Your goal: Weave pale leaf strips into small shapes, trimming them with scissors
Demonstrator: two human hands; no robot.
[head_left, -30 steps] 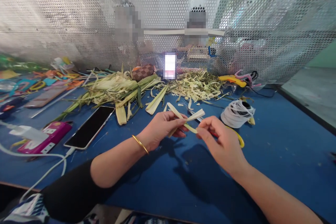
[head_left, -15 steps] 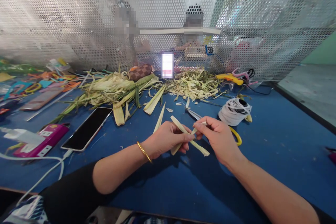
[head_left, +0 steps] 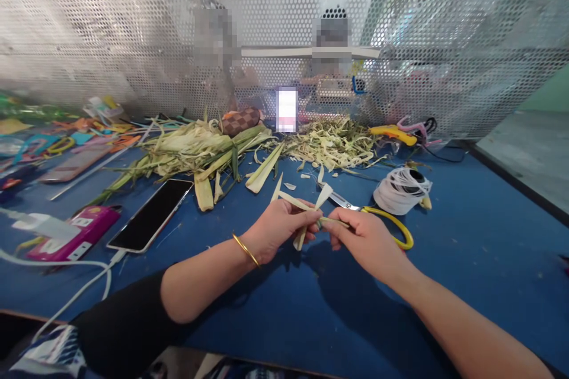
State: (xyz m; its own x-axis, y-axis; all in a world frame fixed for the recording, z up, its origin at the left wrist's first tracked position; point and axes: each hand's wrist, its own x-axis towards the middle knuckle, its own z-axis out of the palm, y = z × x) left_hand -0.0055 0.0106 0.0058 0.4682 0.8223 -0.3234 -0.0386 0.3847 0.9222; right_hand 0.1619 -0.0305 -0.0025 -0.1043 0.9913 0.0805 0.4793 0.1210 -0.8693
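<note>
Pale corn husk strips (head_left: 300,238) cross one another between my hands, just above the blue table. My left hand (head_left: 291,220), with a gold bangle at the wrist, pinches them where they cross. One strip end points up and another hangs below the fingers. My right hand (head_left: 360,230) is closed on the strip end that reaches to the right. Behind it lie scissors with yellow handles (head_left: 406,231), their blades partly open. A spool of white cord (head_left: 401,192) stands beyond my right hand.
A pile of husks (head_left: 191,148) and a heap of husk scraps (head_left: 335,145) lie at the back before a perforated metal screen (head_left: 275,12). On the left are a charging phone (head_left: 151,216) and a magenta power strip (head_left: 82,234). A person sits behind the screen.
The strip in my right hand has swung down to the right, and another end now points up. My right hand has dropped slightly, uncovering more of the scissors.
</note>
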